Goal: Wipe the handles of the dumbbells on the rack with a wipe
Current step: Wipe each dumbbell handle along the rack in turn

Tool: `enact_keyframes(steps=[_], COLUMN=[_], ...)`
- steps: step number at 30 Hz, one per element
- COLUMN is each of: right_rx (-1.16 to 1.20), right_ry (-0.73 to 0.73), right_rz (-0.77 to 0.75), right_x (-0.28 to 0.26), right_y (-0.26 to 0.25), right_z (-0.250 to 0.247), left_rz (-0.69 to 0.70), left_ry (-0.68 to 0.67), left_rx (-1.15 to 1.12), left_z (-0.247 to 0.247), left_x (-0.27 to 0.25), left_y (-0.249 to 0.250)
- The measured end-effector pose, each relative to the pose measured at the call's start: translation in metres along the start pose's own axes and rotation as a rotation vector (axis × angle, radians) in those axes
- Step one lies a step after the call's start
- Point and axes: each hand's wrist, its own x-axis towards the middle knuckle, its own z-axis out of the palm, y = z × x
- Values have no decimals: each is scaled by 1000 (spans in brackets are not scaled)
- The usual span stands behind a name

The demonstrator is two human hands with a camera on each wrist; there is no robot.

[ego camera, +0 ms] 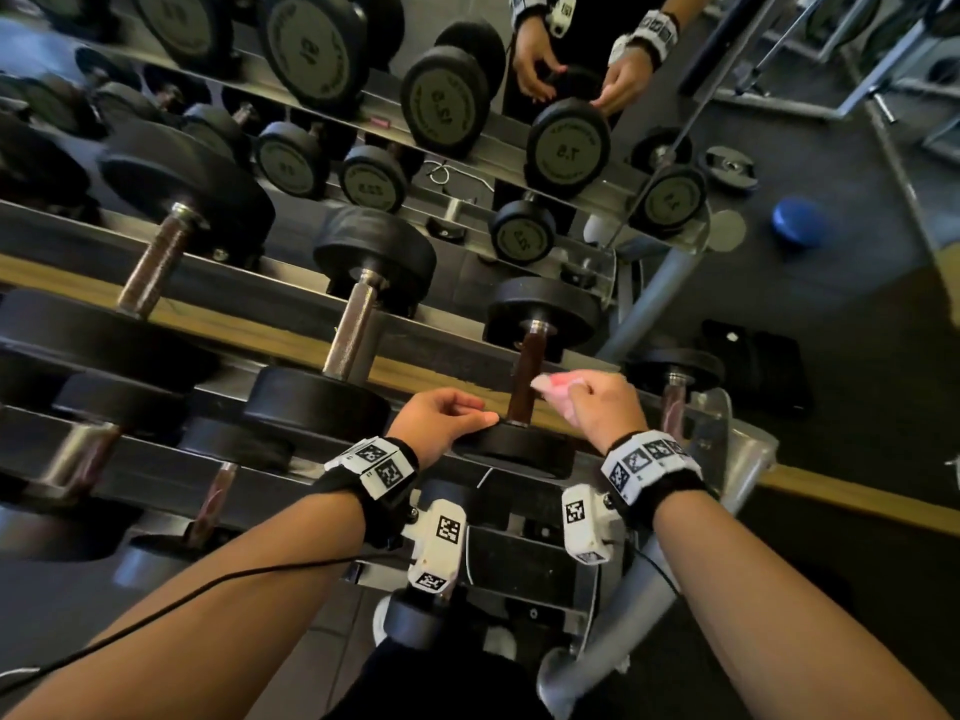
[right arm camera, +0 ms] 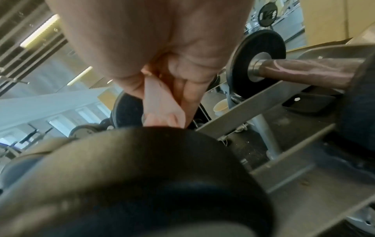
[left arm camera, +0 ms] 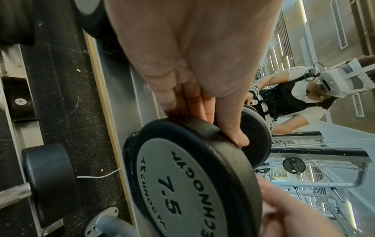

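Note:
A 7.5 dumbbell point(ego camera: 524, 444) lies on the rack's top tier with a dark brown handle point(ego camera: 525, 376). My left hand point(ego camera: 447, 415) grips the rim of its near black head point(left arm camera: 194, 160), thumb over the edge. My right hand point(ego camera: 597, 402) pinches a pale pink wipe point(ego camera: 558, 383) just right of the handle, close to it; whether the wipe touches the handle I cannot tell. In the right wrist view the wipe point(right arm camera: 162, 102) hangs folded between my fingers above the blurred black head point(right arm camera: 142, 176).
More dumbbells sit to the left, one with a silver handle point(ego camera: 353, 330), and a smaller one point(ego camera: 675, 387) to the right. A mirror behind the rack point(ego camera: 727, 449) reflects the weights. A blue ball point(ego camera: 797, 220) shows on the dark floor.

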Motion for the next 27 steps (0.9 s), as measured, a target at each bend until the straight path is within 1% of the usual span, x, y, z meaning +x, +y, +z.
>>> enact_keyframes(steps=[1, 3, 4, 6, 8, 11, 13, 15, 16, 17, 20, 21, 22, 24, 26, 27], right_rx=[3, -45, -108, -241, -319, -376, -489, -507, -467, -413, -291, -323, -394, -508, -406, -375], right_ry=[38, 37, -7, -146, -236, -361, -447, -524, -537, -503, -240, -220, -250, -370, -449, -466], right_rz=[-24, -48, -66, -145, -224, -212, -210, -176, -174, -189, -287, -312, -340, -374, -370, -403], right_x=[5, 18, 22, 22, 19, 15, 16, 18, 21, 24, 32, 34, 35, 29, 22, 19], right_y=[-4, -9, -10, -4, 7, 13, 6, -7, -15, -19, -21, -19, -17, -10, -2, 3], right_z=[1, 10, 16, 23, 20, 8, 1, -9, -15, -20, -26, -23, -16, -1, 8, 10], left_rz=[0, 0, 1, 6, 1, -11, -16, -13, -13, -15, -10, -6, -2, 3, 4, 7], left_ry=[-3, -4, -2, 0, 0, 7, 13, 24, 31, 39, 68, 82, 97, 122, 144, 159], left_rx=[2, 10, 13, 13, 19, -10, -14, -21, -19, -15, -17, -22, -26, -34, -50, -61], left_z=[0, 0, 0, -1, -1, -2, -1, 0, 0, 0, 3, 4, 6, 9, 11, 12], left_x=[0, 0, 1, 1, 2, 4, 4, 3, 2, 1, -1, -2, -2, -4, -4, -5], left_y=[0, 0, 0, -2, -3, -3, -4, -3, -2, -2, -3, -3, -3, -4, -5, -6])
